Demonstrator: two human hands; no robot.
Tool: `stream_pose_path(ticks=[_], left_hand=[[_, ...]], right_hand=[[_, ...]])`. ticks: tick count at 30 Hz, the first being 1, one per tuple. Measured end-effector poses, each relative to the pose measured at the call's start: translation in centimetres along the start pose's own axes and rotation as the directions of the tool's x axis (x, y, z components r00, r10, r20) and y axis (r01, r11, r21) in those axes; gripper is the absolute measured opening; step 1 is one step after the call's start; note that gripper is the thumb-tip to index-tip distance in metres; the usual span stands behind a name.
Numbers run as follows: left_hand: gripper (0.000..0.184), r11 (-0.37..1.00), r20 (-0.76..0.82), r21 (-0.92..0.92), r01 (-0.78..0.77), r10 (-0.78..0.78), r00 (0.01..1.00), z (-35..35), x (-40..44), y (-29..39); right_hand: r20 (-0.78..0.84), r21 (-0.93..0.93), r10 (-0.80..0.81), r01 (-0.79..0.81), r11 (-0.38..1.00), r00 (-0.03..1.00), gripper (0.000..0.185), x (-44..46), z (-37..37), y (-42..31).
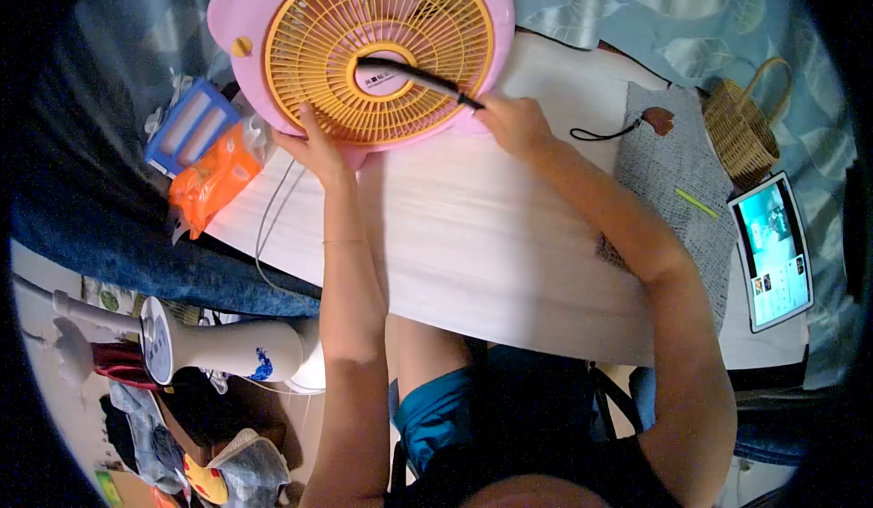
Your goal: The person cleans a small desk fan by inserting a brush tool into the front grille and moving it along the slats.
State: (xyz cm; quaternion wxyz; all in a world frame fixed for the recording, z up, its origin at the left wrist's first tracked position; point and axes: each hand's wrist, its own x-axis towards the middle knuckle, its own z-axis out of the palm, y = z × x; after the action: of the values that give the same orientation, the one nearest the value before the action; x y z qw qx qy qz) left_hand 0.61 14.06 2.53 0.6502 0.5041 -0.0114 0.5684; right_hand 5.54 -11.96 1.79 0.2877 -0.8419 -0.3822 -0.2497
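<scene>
A pink fan (247, 85) with ear-like bumps and a round yellow grille (300, 49) stands at the far side of the white table. My left hand (316, 150) grips its lower left rim, the thumb lying over the front and the other fingers hidden behind. Closed around the handle of a long, slim black brush (426, 78) is my right hand (518, 128), to the lower right of the fan. The brush reaches left across the grille, its tip over the pink centre cap (386, 79). Whether its bristles touch the grille I cannot tell.
Left of the fan lie an orange packet (216, 179) and a blue-framed item (193, 126). A grey mat (655, 167) on the right holds a dark strapped object (657, 121) and a green stick (696, 202). Beyond stand a wicker basket (741, 135) and a lit tablet (773, 249).
</scene>
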Motion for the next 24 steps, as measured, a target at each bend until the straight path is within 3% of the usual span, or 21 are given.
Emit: stream_pose_path(ticks=[3,5,7,9,11,13,14,17,18,21,24], left_hand=[[0.049,1.000,-0.021,0.019,-0.020,0.021,1.000,-0.4,0.4,-0.8],[0.042,0.997,-0.101,0.033,-0.063,0.067,0.993,0.0,0.5,-0.6],[0.040,0.997,-0.062,-0.065,0.032,-0.036,0.997,0.8,0.6,0.8],[0.043,0.991,0.059,-0.132,0.035,-0.028,0.998,2.2,-0.5,4.5],[0.043,0.988,0.080,-0.148,0.050,-0.039,0.996,2.3,-0.6,4.4],[0.044,0.989,0.061,-0.133,0.058,-0.050,0.997,1.3,-0.3,2.7],[0.044,0.990,0.049,-0.128,0.066,-0.060,0.997,0.8,0.1,1.5],[0.044,0.990,0.037,-0.117,0.077,-0.073,0.997,0.0,0.5,0.0],[0.044,0.990,0.036,-0.117,0.078,-0.075,0.997,-0.1,0.4,-0.1],[0.045,0.990,0.037,-0.111,0.082,-0.078,0.996,-0.2,0.5,-0.3],[0.045,0.989,0.039,-0.112,0.094,-0.090,0.995,-0.3,0.5,-0.4]], right_hand=[[-0.180,0.268,0.248,-0.195,0.943,0.952,0.025,1.2,0.3,1.0],[-0.090,0.204,0.231,-0.209,0.956,0.969,0.024,0.9,0.3,0.7],[0.061,0.115,0.177,-0.183,0.976,0.982,0.024,0.3,0.6,0.4],[0.003,0.056,-0.171,0.170,0.984,0.985,0.022,-0.4,0.8,-0.4],[-0.028,-0.004,-0.307,0.307,0.952,0.951,0.022,-0.5,0.9,-0.7],[-0.048,-0.049,-0.241,0.239,0.970,0.969,0.025,-0.2,0.9,-1.0],[0.015,0.013,0.036,-0.036,0.999,0.999,0.025,0.4,0.7,-0.7],[-0.157,0.252,0.280,-0.236,0.939,0.947,0.028,2.3,-0.6,-0.1],[-0.193,0.182,0.199,-0.164,0.970,0.961,0.031,2.2,-0.3,0.7],[-0.073,0.195,0.165,-0.149,0.970,0.983,0.030,0.8,0.5,1.4],[-0.023,0.042,-0.115,0.116,0.992,0.993,0.026,-0.3,1.3,1.4]])
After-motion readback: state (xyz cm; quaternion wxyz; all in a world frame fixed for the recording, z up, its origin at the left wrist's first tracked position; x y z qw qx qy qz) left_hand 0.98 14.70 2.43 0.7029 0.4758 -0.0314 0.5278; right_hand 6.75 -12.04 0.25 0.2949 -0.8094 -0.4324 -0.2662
